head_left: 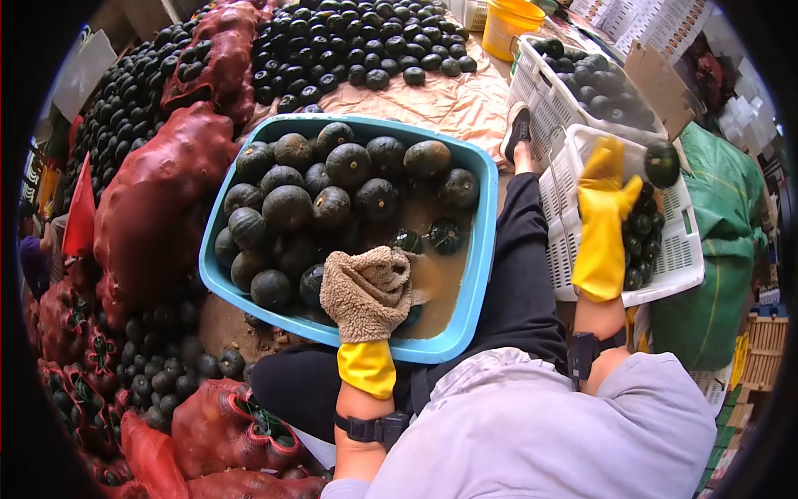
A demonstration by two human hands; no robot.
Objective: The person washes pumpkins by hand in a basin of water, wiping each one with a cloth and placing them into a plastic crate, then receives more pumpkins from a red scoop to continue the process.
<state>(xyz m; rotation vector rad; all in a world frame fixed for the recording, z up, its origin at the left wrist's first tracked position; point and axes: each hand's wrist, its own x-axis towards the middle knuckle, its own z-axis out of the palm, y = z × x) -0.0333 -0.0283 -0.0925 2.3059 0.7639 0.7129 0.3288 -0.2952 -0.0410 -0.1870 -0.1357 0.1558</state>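
Note:
My left hand [366, 295] wears a yellow rubber glove with a brown fleece mitt or cloth over it, which hides the fingers. It is over the front of a blue tub [490, 241] that holds muddy water [449, 283] and many dark green squashes [349, 165]. One squash [445, 236] sits wet beyond the mitt. My right hand [608, 191], in a yellow rubber glove, is over a white plastic crate [682, 241], thumb spread from the fingers. Just right of its fingers is a dark squash [662, 164], apart from the glove. Smaller-looking squashes [642, 237] lie in that crate.
A second white crate [549, 116] of squashes stands behind, near a yellow bucket [503, 29]. Red mesh sacks [158, 208] fill the left side. Loose squashes [357, 50] cover the far floor sheet. A green sack [715, 241] leans at the right.

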